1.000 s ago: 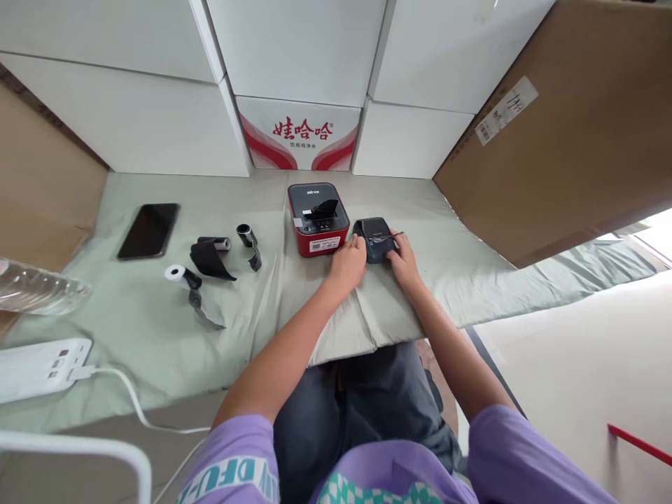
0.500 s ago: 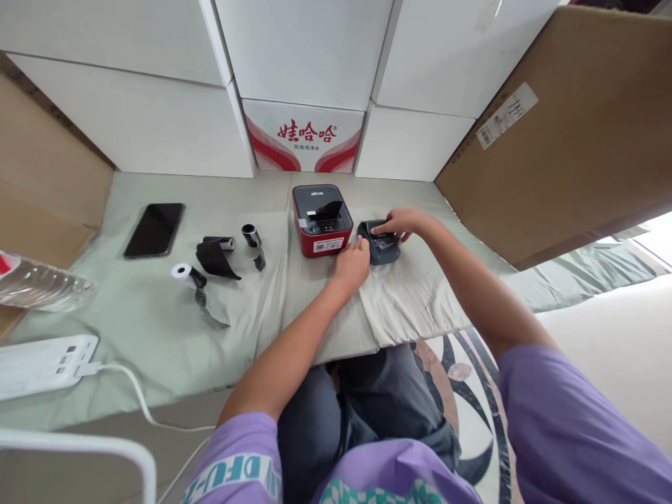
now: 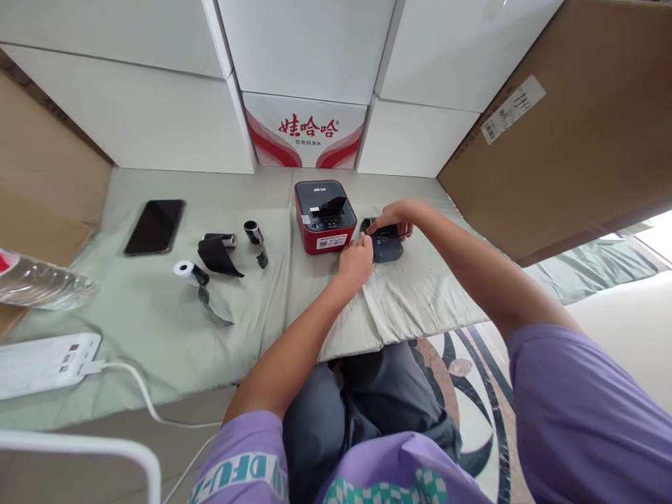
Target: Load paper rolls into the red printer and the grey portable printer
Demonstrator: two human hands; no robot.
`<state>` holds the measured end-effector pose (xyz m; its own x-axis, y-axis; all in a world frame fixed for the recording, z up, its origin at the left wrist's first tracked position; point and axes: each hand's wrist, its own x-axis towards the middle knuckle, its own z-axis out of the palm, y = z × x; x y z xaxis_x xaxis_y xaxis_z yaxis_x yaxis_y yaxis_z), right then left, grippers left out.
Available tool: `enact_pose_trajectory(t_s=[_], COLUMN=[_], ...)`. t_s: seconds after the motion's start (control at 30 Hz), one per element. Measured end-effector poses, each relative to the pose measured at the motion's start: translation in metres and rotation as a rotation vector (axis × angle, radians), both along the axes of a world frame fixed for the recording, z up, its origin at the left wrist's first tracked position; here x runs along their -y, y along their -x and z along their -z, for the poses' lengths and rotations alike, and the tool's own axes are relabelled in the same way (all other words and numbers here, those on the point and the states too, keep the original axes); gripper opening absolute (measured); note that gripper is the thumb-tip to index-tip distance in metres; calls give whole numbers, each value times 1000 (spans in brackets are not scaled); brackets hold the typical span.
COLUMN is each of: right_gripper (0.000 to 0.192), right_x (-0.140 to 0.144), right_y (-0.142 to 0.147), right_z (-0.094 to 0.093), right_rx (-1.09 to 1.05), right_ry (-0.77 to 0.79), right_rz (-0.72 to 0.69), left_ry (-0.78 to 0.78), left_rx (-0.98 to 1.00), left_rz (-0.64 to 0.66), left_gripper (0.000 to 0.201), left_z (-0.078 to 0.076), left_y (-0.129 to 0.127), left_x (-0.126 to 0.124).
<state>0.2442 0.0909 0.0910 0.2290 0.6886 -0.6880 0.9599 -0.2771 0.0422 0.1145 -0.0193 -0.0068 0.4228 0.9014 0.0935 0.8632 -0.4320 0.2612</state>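
Observation:
A small dark grey device (image 3: 387, 249) with an open black recess lies on the cloth, right of a red and black printer (image 3: 326, 222). My left hand (image 3: 358, 256) has its fingers pinched at the device's left edge, close to the printer's front right corner. From behind and the right, my right hand (image 3: 402, 212) grips the same device, its index finger reaching over the recess and other fingers behind the far side. What lies under the fingertips is hidden. A black strip sticks up from the slot in the printer's top.
Left on the cloth lie a phone (image 3: 155, 227), a white paper roll (image 3: 191, 272), a black ribbon roll (image 3: 218, 253) and a small black-wrapped roll (image 3: 254, 238). A water bottle (image 3: 45, 282) and a cabled power bank (image 3: 50, 362) lie further left. Boxes (image 3: 307, 136) wall the back.
My right hand has shifted slightly up and left, its index finger now at the device's upper left. More of the black recess shows. My left hand keeps its place at the edge.

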Motion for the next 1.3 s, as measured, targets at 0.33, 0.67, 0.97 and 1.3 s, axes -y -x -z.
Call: enact_pose_trajectory(t_s=[0.33,0.67,0.97,1.3], right_gripper=[86,60,75,73], right_x=[3,26,38,41], right_y=[-42,-69,-63,-50], right_z=[22,111,109,105], right_rx=[-276,-916,-902,-953], right_ry=[-229,-924,-985,-1085], right_rz=[85,72,120,244], left_ry=[-1,-12,9,35], left_rx=[66,120,151,168], left_rz=[-24,-37,-65,-74], left_gripper=[58,69,65,56], left_z=[7,14,9,5], left_y=[-2,-2,-1,-2], left_x=[0,0,3,3])
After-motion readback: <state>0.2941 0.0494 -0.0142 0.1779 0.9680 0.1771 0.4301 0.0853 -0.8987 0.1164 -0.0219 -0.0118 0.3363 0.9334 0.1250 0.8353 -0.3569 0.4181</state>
